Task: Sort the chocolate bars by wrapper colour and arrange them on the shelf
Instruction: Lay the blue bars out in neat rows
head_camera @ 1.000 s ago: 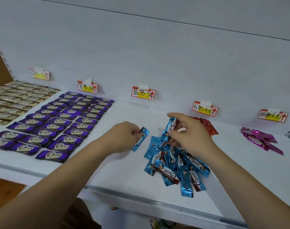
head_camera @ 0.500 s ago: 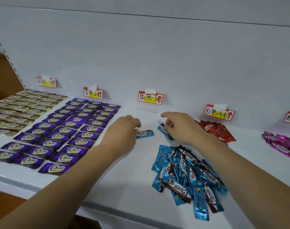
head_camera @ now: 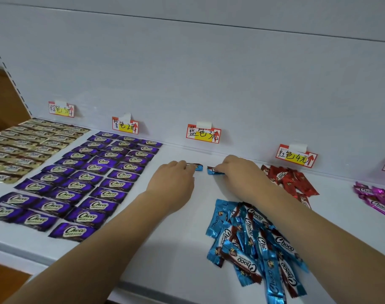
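A left hand (head_camera: 172, 183) holds one blue chocolate bar (head_camera: 197, 166) at its fingertips, the grip closed on the bar's left end, low over the white shelf (head_camera: 165, 249) near the back wall. Just beside it, the right hand (head_camera: 242, 174) pinches a second blue bar (head_camera: 212, 170) by its right end; the two bars lie end to end with a small gap between them, below a red-and-yellow tag (head_camera: 203, 134) handwritten "蓝色3元". Nearer the front edge, under the right forearm, sits a loose heap of blue bars (head_camera: 255, 244) with brown bands printed "Choco". To the left, purple "Choco" bars (head_camera: 84, 178) lie in neat rows beneath a tag (head_camera: 125, 126) reading "紫色2元", with gold bars (head_camera: 27, 145) in rows beyond them. To the right, a pile of red bars (head_camera: 290, 178) lies under the tag (head_camera: 296, 157) "红色4元", and pink bars (head_camera: 375, 198) lie at the frame's edge.
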### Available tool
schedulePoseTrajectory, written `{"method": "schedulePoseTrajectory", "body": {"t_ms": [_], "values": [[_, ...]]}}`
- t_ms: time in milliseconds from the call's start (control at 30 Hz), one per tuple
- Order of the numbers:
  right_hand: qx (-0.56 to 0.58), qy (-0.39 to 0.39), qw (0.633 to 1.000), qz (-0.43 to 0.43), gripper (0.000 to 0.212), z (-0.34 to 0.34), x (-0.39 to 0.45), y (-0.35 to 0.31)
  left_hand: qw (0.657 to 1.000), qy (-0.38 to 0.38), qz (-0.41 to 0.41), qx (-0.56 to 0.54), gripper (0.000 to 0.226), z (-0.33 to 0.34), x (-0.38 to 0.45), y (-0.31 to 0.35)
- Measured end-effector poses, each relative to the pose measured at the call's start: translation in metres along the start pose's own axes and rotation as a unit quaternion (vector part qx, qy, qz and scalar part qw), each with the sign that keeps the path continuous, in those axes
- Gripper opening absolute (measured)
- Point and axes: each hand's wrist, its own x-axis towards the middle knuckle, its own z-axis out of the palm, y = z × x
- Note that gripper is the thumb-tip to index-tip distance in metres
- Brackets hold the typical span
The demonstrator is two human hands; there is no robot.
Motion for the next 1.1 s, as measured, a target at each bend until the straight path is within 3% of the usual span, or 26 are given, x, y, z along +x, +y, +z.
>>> {"method": "schedulePoseTrajectory", "body": {"t_ms": [133,300,467,1100], "values": [[0.014,-0.024,0.999,0.019,0.028,0.001,-0.007,-0.004,1.000,-0.008,0.004,-0.001,0.044,0.007,0.007,-0.004],[0.004,-0.066,0.997,0.050,0.045,-0.001,0.007,-0.018,1.000,-0.010,-0.023,-0.016,0.048,0.016,0.021,-0.013],[-0.020,-0.054,0.995,0.077,0.055,0.004,0.025,-0.031,0.999,-0.028,-0.037,-0.018,0.051,0.018,0.042,-0.023],[-0.044,-0.028,0.994,0.101,0.057,0.018,0.040,-0.039,0.998,-0.021,-0.045,-0.035,0.061,0.031,0.052,-0.026]]}}
